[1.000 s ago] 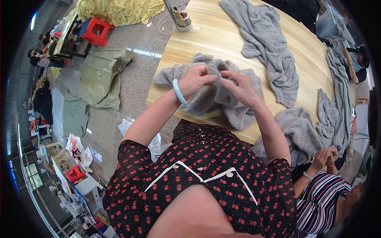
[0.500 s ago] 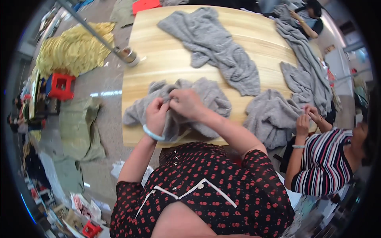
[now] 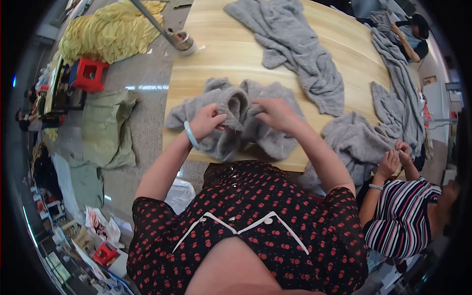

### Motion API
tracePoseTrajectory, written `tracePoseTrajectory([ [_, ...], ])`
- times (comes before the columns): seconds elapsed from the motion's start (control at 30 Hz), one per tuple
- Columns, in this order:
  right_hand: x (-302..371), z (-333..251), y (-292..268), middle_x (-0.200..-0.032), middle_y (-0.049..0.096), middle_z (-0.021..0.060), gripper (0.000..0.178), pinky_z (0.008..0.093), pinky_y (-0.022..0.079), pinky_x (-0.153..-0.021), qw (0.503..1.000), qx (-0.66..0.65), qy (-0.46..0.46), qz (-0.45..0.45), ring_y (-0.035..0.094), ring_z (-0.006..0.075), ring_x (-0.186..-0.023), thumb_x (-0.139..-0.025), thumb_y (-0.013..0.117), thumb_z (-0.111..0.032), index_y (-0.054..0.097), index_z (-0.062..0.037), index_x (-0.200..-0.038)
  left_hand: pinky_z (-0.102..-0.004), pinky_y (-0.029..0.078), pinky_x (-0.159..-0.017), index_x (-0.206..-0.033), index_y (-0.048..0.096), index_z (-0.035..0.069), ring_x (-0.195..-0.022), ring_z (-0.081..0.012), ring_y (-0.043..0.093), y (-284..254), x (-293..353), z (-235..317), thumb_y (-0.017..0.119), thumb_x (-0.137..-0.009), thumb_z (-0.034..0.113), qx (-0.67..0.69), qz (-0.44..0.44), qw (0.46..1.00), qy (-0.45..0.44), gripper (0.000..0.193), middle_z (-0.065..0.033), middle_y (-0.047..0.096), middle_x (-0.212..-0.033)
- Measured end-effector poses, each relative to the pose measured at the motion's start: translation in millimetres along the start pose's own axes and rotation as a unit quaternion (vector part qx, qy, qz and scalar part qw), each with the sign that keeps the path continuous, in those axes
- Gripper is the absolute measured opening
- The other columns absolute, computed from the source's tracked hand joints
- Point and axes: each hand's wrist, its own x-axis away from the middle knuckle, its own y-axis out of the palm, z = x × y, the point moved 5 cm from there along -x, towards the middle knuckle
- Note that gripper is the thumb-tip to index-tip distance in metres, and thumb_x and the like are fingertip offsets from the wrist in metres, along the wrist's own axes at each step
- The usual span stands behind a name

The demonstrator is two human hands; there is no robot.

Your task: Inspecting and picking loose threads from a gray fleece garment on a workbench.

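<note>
A fluffy grey knit sweater (image 3: 268, 132) lies bunched on the wooden table in front of me. Part of it stands up into a round opening with a ribbed-looking edge, between my hands. My left hand (image 3: 207, 121) is closed on the near left side of this opening, thumb against the knit. On the opposite side my right hand (image 3: 276, 114) has its fingers bent and pinched at the cloth; its fingertips are partly hidden. Loose folds of the sweater spread out beyond both hands.
Another grey knit garment (image 3: 307, 64) lies across the wooden table (image 3: 216, 54). To my right, a co-worker in a striped top (image 3: 400, 216) handles a grey knit piece (image 3: 356, 140). A metal pole with a can (image 3: 183, 43) stands at the table's left edge; a red stool (image 3: 89, 74) sits beyond.
My hands have moved apart from close together, the right one going rightward. A round opening of the sweater now shows between them. The whole view has shifted.
</note>
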Motion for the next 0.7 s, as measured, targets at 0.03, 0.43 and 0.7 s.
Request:
tracePoseTrajectory([
  [0.03, 0.7, 9.5, -6.6, -0.084, 0.059, 0.0196, 0.026, 0.0414, 0.043, -0.074, 0.998, 0.057, 0.035, -0.014, 0.055, 0.0357, -0.084, -0.069, 0.057, -0.008, 0.057, -0.0016, -0.094, -0.0237, 0.048, -0.05, -0.083, 0.051, 0.0, -0.069, -0.0102, 0.058, -11.4, 3.0, -4.4, 0.051, -0.081, 0.01, -0.003, 0.026, 0.999, -0.03, 0.01, -0.0053, 0.054, -0.071],
  [0.43, 21.4, 47.5, -68.6, -0.072, 0.058, 0.0177, 0.015, 0.0405, 0.043, -0.061, 0.96, 0.198, 0.177, 0.092, 0.055, 0.035, -0.068, -0.072, 0.06, -0.016, 0.056, -0.0008, -0.072, -0.0315, 0.043, -0.059, -0.068, 0.054, 0.0, -0.062, -0.0251, 0.056, -75.2, 44.5, 29.3, 0.058, -0.073, 0.018, -0.437, 0.189, 0.879, -0.013, 0.018, -0.0132, 0.057, -0.067],
  [0.7, 39.1, -42.5, -143.4, -0.082, 0.058, 0.0047, 0.024, 0.0217, 0.04, -0.063, 0.952, -0.158, -0.058, 0.257, 0.053, 0.0104, -0.075, -0.07, 0.05, 0.012, 0.059, 0.0015, -0.09, -0.0215, 0.043, -0.061, -0.083, 0.057, 0.001, -0.066, -0.0065, 0.052, -28.4, 63.3, 106.5, 0.056, -0.079, 0.011, 0.119, 0.051, 0.991, 0.045, 0.011, -0.0003, 0.057, -0.076],
])
